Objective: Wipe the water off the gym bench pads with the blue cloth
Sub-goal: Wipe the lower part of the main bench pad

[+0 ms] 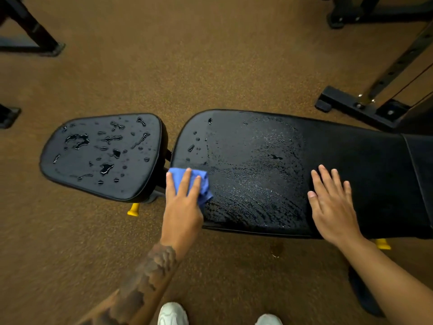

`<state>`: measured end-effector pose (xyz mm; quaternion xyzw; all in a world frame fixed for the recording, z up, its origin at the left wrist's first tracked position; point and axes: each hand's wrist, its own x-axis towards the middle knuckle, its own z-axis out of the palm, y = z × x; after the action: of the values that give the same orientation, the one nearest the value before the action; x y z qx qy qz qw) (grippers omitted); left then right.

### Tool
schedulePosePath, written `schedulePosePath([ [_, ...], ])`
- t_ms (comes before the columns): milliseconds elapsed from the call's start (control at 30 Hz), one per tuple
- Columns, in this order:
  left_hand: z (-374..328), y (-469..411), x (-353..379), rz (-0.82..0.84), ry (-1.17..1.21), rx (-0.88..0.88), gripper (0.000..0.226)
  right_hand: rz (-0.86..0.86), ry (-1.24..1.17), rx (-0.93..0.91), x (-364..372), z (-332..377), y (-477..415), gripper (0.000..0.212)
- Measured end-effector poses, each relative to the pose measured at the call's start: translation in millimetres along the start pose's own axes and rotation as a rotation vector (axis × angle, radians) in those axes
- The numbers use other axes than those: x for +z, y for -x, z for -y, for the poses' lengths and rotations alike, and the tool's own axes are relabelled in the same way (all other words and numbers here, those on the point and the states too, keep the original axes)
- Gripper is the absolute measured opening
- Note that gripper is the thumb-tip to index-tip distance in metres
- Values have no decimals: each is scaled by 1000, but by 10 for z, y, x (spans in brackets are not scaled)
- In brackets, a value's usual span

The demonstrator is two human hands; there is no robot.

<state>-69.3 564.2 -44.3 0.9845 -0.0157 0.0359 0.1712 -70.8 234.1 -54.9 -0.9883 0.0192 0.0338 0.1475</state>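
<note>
The black bench has two pads. The small seat pad (pixel 103 156) on the left carries several puddles and drops of water. The long back pad (pixel 257 165) on the right shows smeared wet streaks in its middle and a few drops near its left end. My left hand (pixel 184 202) presses flat on the blue cloth (pixel 201 186) at the near left corner of the long pad. My right hand (pixel 332 205) rests flat, fingers spread, on the dry part of the long pad, holding nothing.
Brown speckled floor (pixel 164 66) surrounds the bench. Black rack feet stand at far left (pixel 30 31), far right (pixel 356 106) and top right (pixel 375 12). A yellow knob (pixel 134 209) sticks out under the seat. My white shoes (pixel 173 313) are at the bottom edge.
</note>
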Motion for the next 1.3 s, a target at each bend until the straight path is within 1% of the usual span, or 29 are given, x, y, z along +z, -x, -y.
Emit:
schedulePosePath([
  [67, -63, 277, 7, -8, 15, 46, 59, -2, -4, 4, 5, -4, 1, 63],
  [167, -344, 457, 101, 83, 9, 196, 64, -5, 2, 2, 15, -14, -3, 64],
  [267, -620, 227, 221, 143, -9, 350, 57, -8, 9, 3, 28, -24, -4, 64],
  [333, -665, -120, 251, 147, -25, 384, 57, -8, 16, 4, 38, -30, -5, 63],
  [400, -529, -557, 209, 147, -48, 339, 61, -6, 18, 3, 41, -32, -6, 63],
  [500, -71, -1028, 78, 105, -61, 179, 60, 5, 11, 3, 33, -25, -3, 62],
  [567, 205, -998, 21, 83, -31, 109, 57, 13, 11, 6, 28, -25, 2, 60],
  [633, 305, -730, -30, 54, 6, 98, 57, 14, 15, 12, 24, -34, 6, 58],
  [700, 246, -400, -59, 36, 0, 178, 60, 19, 19, 21, 25, -30, 13, 57],
  [767, 109, -215, -33, 87, -31, 286, 64, 25, 15, 30, 22, -17, 17, 57],
  [800, 29, -200, -17, 129, -38, 337, 63, 29, 17, 32, 20, -16, 22, 57],
  [900, -172, -506, 64, 233, -55, 520, 56, 36, 37, 48, 6, 4, 21, 59],
  [967, -284, -917, 133, 268, -79, 581, 57, 40, 47, 53, 5, 9, 16, 58],
  [1033, -350, -1347, 158, 260, -88, 539, 59, 35, 52, 53, 1, 23, 14, 57],
  [1133, -232, -1787, 179, 268, -102, 356, 62, 29, 53, 36, 0, 11, 5, 55],
  [1233, 36, -1783, 161, 172, -87, 245, 61, 14, 38, 21, -6, 5, -5, 54],
  [1300, 157, -1551, 146, 87, -84, 188, 60, -5, 29, 15, 21, 35, 1, 54],
])
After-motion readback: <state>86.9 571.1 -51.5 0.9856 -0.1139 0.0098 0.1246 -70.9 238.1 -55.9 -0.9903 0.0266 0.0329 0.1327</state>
